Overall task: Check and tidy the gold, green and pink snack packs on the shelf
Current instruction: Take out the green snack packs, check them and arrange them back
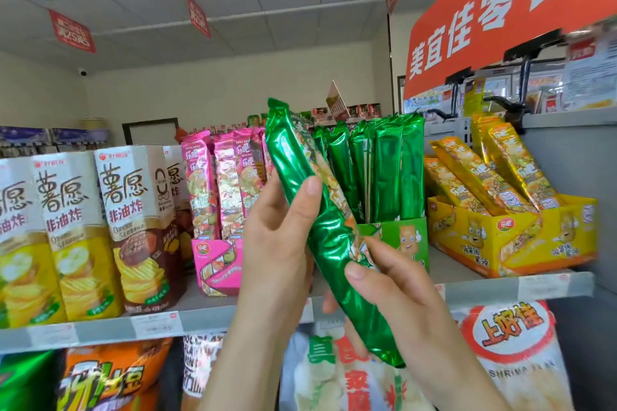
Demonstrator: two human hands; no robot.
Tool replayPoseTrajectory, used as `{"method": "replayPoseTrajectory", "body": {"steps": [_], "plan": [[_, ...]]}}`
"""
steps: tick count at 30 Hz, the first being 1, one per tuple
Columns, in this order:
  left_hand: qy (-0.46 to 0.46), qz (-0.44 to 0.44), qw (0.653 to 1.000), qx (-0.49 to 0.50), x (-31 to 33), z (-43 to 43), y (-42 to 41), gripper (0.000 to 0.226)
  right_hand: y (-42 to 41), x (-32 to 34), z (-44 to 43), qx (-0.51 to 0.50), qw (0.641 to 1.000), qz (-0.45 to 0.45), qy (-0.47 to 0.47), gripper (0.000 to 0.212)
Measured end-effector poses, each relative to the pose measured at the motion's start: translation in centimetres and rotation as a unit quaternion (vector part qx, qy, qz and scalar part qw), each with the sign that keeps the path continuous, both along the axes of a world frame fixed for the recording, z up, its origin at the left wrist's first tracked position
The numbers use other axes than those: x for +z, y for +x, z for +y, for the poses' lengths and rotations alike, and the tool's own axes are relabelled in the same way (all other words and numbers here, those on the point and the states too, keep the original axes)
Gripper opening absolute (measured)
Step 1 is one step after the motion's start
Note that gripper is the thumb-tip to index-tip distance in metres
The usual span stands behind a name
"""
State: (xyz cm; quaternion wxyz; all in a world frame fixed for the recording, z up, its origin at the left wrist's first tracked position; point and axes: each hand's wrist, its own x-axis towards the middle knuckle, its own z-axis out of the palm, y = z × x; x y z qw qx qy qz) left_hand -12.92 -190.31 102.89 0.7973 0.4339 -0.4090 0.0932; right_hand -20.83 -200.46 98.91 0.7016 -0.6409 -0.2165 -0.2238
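– Foil, thin and glossy: held green pack (329, 230) long, narrow, tube-like, crimped flat at both ends. Up in the air before the shelf (500, 290), tilted, top end leaning left, clear of its green box (400, 237).

– Gripped how?

– Left hand (277, 243) wrapped round the upper middle, thumb laid across the front, fingers curled behind. Right hand (394, 290) pinching lower down, thumb and forefinger closed on the printed face, other fingers tucked behind.

– Heavy?

– Probably not; judged light, puffed with air, likely brittle crisps inside. Slippery skin, so best taken round the middle with a soft wrap, never squeezed hard nor bent. Crimped ends fine for a pinch when sliding back in.

– And the rest?

– Other green packs (387, 170) upright and tight together in the box, plain sides outward. Pink packs (220, 183) upright in a pink card box (217, 264) to the left, fronts out. Gold packs (484, 177) slanted, tops to the left, in a yellow card box (514, 240) to the right, looser, looking most in need of squaring. Stiff white cartons (133, 227) further left, matt card against all that shine. Paper price tags (157, 324) along the grey shelf lip.
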Motion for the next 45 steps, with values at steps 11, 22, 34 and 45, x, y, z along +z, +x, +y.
{"method": "replayPoseTrajectory", "body": {"steps": [11, 22, 34, 45], "plan": [[0.043, 0.017, 0.998, -0.037, -4.8, -0.4, -2.0, 0.032, -1.1, -2.0, 0.5, -0.041, 0.995, 0.034, 0.081, 0.041], [0.007, 0.129, 0.991, 0.027, -7.2, -3.3, -5.5, 0.022, -3.1, -4.3, -2.8, 0.053, 0.991, 0.11, 0.045, 0.059], [-0.035, 0.171, 0.966, 0.19, -7.0, -5.8, -6.0, 0.075, -7.1, -6.4, -10.8, 0.097, 0.984, 0.141, -0.042, 0.057], [-0.082, 0.163, 0.961, 0.206, -5.6, -6.6, -7.8, 0.047, -7.0, -6.2, -14.3, -0.091, 0.991, 0.044, -0.086, 0.038]]}}
